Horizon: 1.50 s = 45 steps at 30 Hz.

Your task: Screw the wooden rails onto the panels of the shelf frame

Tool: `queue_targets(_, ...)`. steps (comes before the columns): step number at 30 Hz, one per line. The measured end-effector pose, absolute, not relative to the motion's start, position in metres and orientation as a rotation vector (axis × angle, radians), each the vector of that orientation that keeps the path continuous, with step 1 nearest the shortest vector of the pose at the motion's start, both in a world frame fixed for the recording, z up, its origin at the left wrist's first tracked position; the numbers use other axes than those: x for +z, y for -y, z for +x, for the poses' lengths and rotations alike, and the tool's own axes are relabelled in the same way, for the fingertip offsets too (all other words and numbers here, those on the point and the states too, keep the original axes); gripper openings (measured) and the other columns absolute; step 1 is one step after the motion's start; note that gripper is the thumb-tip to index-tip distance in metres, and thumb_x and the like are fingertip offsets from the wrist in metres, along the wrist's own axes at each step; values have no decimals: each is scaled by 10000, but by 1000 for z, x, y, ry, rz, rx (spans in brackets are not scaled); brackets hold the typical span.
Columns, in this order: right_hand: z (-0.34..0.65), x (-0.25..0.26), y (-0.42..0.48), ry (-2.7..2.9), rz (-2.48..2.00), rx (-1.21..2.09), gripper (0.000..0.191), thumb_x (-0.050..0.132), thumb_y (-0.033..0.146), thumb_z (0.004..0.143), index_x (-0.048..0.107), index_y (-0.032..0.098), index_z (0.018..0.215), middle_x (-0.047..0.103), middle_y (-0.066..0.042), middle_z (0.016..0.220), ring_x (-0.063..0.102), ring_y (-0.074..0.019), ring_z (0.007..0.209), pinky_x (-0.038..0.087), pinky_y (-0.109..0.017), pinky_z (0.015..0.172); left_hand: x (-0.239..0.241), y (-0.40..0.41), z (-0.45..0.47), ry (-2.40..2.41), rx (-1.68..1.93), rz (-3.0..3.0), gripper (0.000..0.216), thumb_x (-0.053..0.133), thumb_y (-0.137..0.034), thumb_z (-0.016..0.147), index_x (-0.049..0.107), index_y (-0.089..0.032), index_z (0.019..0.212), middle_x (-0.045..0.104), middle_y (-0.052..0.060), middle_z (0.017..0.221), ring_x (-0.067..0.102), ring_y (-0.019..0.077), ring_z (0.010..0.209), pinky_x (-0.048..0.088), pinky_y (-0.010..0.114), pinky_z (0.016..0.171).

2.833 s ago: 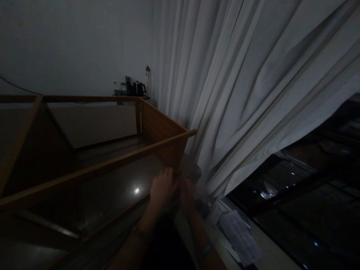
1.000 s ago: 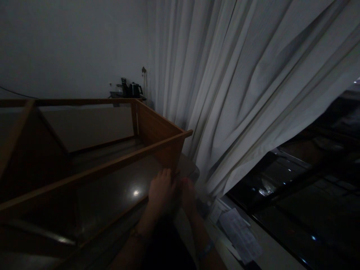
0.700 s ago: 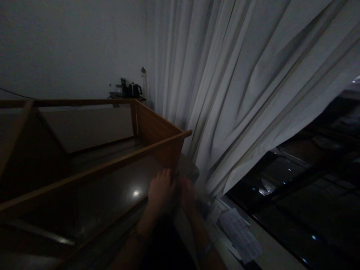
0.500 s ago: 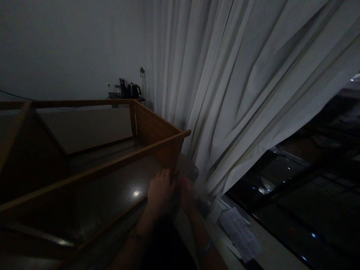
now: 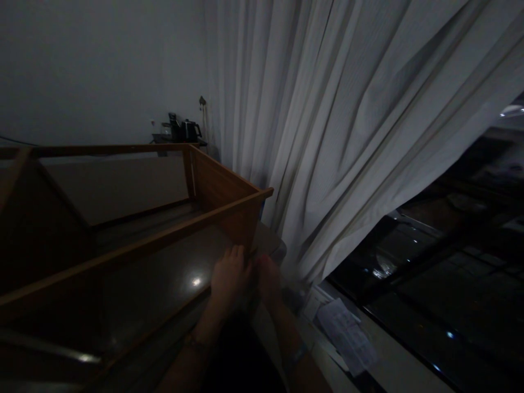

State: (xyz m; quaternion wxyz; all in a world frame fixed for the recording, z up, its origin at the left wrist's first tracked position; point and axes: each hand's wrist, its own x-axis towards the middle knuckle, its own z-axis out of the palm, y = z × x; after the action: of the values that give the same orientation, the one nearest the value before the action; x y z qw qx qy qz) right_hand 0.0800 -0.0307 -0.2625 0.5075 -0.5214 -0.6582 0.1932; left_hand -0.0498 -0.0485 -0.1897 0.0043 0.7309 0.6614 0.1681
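Observation:
A large brown wooden furniture frame (image 5: pixel 172 228) with pale panels stands in front of me and to the left. Low at its near right corner, my left hand (image 5: pixel 230 272) is curled around the corner post, back of the hand toward me. Just to the right, my right hand (image 5: pixel 268 281) is closed beside that same corner. Whatever lies between its fingers is too dark and blurred to name. The lower end of the post is hidden behind my hands.
A long white curtain (image 5: pixel 303 136) hangs close on the right, beside a dark window (image 5: pixel 426 284) with reflections. Papers (image 5: pixel 346 335) lie low near the window. Behind the frame, a black kettle (image 5: pixel 189 131) stands on a small surface by the wall.
The view has shifted slightly, so most things sit a little further left. Both hands stay at the frame's corner; my right hand appears tilted a little nearer to the left one.

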Motion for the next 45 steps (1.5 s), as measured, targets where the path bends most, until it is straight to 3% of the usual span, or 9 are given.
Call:
queue_targets(4,73,-262,35,1423,-1234,642,513,256,548,1017,617,223,852,659,-32,799,610,-170,744,482,-297,720,-190,48,-49,-2084,535,2287,256,436,-341,962,559,-150,1079,640,117,1089,619,268,984,486,360,741)
queue_targets(8,67,-255,40,1333,-1155,787,505,288,538,1015,659,199,1061,719,-68,1028,673,-184,944,525,-309,833,-190,47,-49,-2076,538,2284,247,432,-340,962,555,-158,1073,648,109,1082,624,259,970,481,349,740)
queue_targets(12,64,-251,44,1231,-1108,898,507,366,561,988,660,203,1193,686,-83,1212,636,-215,1128,488,-378,994,-190,48,-49,-2061,553,2277,233,438,-332,961,550,-160,1070,648,104,1089,624,250,969,476,338,736)
queue_targets(22,66,-251,44,1221,-1070,932,507,400,576,969,654,213,1216,650,-85,1267,583,-218,1203,412,-396,1079,-191,47,-48,-2069,561,2279,258,441,-339,961,559,-150,1091,643,109,1090,620,254,978,479,340,741)
queue_targets(24,67,-253,42,1201,-1074,926,545,427,583,953,574,207,1318,645,-91,1259,587,-218,1187,447,-384,1032,-191,47,-48,-2077,558,2273,263,443,-339,959,562,-146,1092,641,121,1112,620,259,982,483,348,747)
queue_targets(27,68,-255,41,1156,-1082,922,602,456,585,933,427,212,1405,684,-26,899,661,-183,819,529,-310,722,-191,46,-48,-2078,555,2271,253,449,-332,955,566,-151,1087,638,121,1126,618,258,994,487,352,762)
queue_targets(30,69,-256,41,1134,-1077,913,465,463,594,921,457,232,1213,548,71,631,543,-143,541,437,-260,524,-191,46,-48,-2081,546,2275,251,455,-326,951,568,-150,1091,636,126,1140,612,255,1010,486,349,784)
queue_targets(34,73,-254,39,1155,-1065,904,384,509,627,881,439,250,887,559,62,611,537,-139,543,441,-263,545,-191,45,-48,-2093,543,2284,272,462,-337,946,565,-149,1113,639,126,1151,614,247,1010,484,337,796)
queue_targets(45,83,-253,35,1208,-1211,766,496,572,693,815,475,225,679,575,33,560,555,-141,549,435,-260,561,-188,47,-48,-2076,541,2272,315,422,-330,960,548,-129,1167,634,148,1168,601,263,1043,482,350,815)
